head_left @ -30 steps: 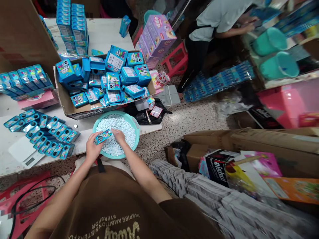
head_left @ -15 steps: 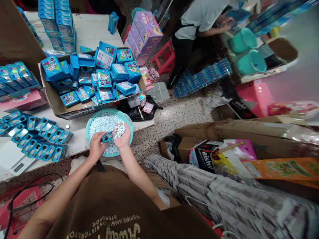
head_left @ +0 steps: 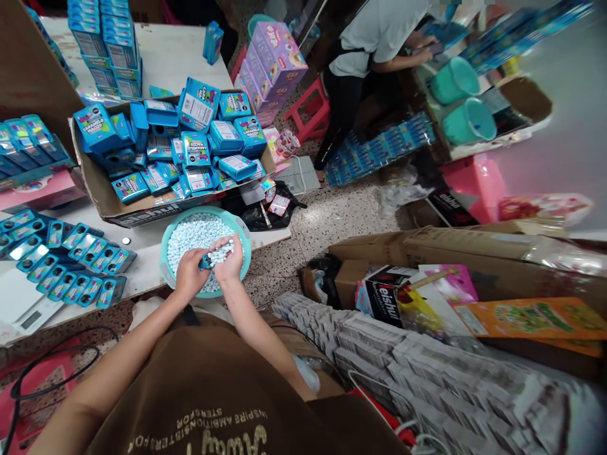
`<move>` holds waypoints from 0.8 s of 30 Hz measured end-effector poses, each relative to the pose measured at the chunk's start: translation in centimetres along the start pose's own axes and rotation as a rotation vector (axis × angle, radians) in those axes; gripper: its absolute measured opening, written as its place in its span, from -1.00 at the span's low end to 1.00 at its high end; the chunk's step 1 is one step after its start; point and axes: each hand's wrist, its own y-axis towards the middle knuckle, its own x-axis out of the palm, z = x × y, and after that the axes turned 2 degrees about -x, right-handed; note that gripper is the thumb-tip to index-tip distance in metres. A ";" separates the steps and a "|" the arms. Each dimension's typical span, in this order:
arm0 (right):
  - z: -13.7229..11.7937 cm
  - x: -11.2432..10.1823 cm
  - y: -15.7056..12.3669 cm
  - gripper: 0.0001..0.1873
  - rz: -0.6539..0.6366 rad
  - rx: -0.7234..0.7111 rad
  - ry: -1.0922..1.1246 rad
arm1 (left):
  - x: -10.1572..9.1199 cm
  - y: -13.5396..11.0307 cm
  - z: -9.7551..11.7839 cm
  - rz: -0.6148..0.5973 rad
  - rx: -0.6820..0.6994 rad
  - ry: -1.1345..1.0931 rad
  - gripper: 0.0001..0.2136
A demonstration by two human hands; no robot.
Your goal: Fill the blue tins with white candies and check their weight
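Over a turquoise basin (head_left: 165,253) of pale blue candies (head_left: 192,234), my left hand (head_left: 191,273) is closed around a small blue candy box (head_left: 205,261), mostly covered by the fingers. My right hand (head_left: 229,262) is cupped, palm up, around a heap of the candies (head_left: 220,253). Its palm edge meets the box's end. To the left, opened blue boxes with round holes (head_left: 71,278) stand in rows on the white table (head_left: 147,265). Behind the basin, a carton (head_left: 142,218) holds many blue candy boxes (head_left: 196,150) lying in a jumble.
A white scale (head_left: 31,313) sits at the table's left edge. Purple boxes (head_left: 270,63) are stacked beyond the carton. At the right lie bundled grey stacks (head_left: 403,360) and a long cardboard box (head_left: 450,253). A co-worker (head_left: 374,38) works near two turquoise buckets (head_left: 455,81).
My right hand has tilted and curled in toward the box, bringing its heap of candies against the box's end. My left hand has shifted slightly right with the box.
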 end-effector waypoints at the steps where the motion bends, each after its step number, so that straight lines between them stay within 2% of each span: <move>1: 0.0 0.1 0.0 -0.55 0.002 -0.003 -0.007 | 0.1 0.0 0.0 0.005 -0.020 -0.013 -0.60; 9: -0.1 0.1 0.6 -0.54 0.025 0.047 -0.009 | 0.4 0.2 0.2 0.015 0.015 -0.035 -0.60; 19: -0.1 0.3 0.5 -0.54 0.041 -0.051 -0.090 | 0.8 0.4 0.4 0.003 -0.018 -0.080 -0.58; 24: -0.2 0.5 0.6 -0.53 0.013 -0.029 -0.065 | 0.8 0.5 0.4 0.021 -0.012 -0.091 -0.60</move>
